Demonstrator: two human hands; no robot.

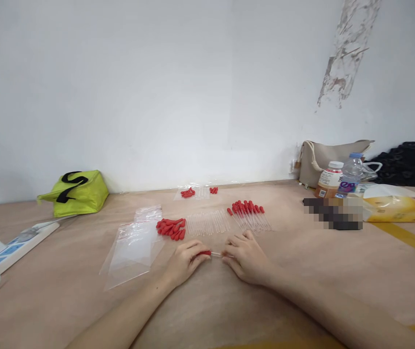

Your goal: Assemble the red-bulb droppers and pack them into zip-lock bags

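Between the fingers of my left hand point(187, 259) is a red rubber bulb point(205, 252). My right hand point(246, 256) pinches a clear glass dropper tube point(216, 254), whose left end meets the bulb's mouth; how deep it sits inside I cannot tell. Just beyond my left hand lies a pile of loose red bulbs point(171, 228). A row of bare clear tubes point(207, 222) is spread to the right of that pile. Past my right hand, several droppers with red bulbs on their tubes point(247, 213) lie side by side.
Clear zip bags point(131, 252) lie left of the bulbs. Near the wall is a bag of bulbs and tubes point(196, 192). A green bag point(80, 194) and a power strip point(14, 252) are at left; bottles point(329, 179) and a yellow tissue pack point(396, 206) at right.
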